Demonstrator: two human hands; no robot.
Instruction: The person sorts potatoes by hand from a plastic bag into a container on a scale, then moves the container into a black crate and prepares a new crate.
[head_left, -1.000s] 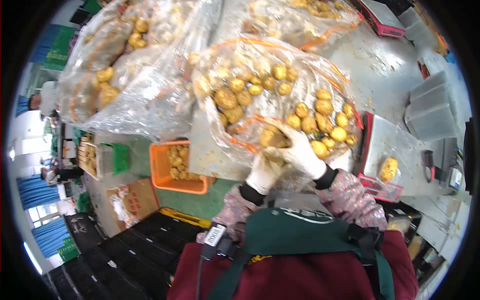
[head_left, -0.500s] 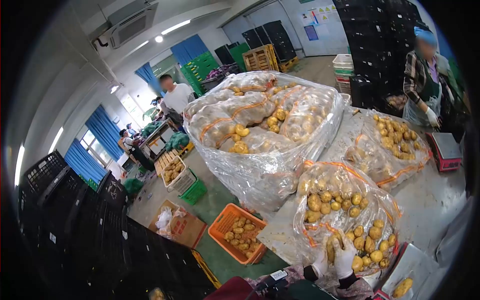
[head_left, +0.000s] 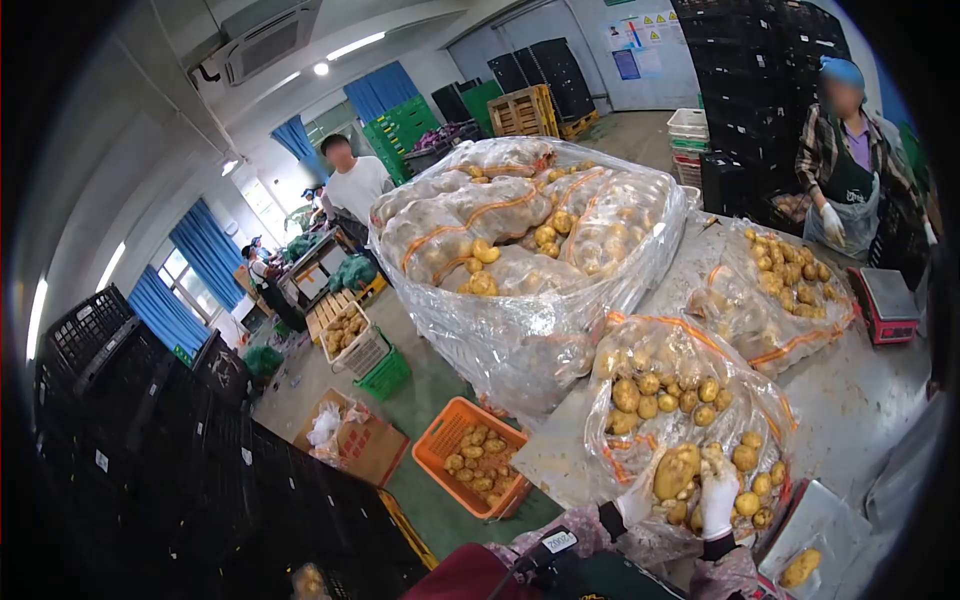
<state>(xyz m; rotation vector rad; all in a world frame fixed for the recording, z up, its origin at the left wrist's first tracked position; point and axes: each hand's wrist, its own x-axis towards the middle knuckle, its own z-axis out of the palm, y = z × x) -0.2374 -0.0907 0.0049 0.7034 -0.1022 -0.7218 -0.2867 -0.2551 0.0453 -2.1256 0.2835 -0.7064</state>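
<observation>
Both my hands wear white gloves and work over the open mouth of a clear plastic bag of potatoes (head_left: 655, 350) with orange bands. A large potato (head_left: 677, 472) sits between them, and my left hand (head_left: 638, 498) is closed against its left side. My right hand (head_left: 718, 495) is just right of that potato, its dirty fingertips curled; what they hold, if anything, is hidden. Loose potatoes (head_left: 747, 503) lie on the plastic beside my right hand. One long potato (head_left: 800, 568) rests on the scale (head_left: 822, 525) at the lower right.
An orange crate (head_left: 432, 462) with potatoes stands on the floor at left. Beyond the metal table (head_left: 550, 455) is a huge plastic-lined bin (head_left: 480, 330) of bagged potatoes. Another potato bag (head_left: 760, 335) and a red scale (head_left: 890, 305) are at right, near a co-worker (head_left: 850, 170).
My hands have moved apart, the right one shifting right and slightly up. The large potato now shows its broad side. The co-worker at right has drawn a hand back from the red scale.
</observation>
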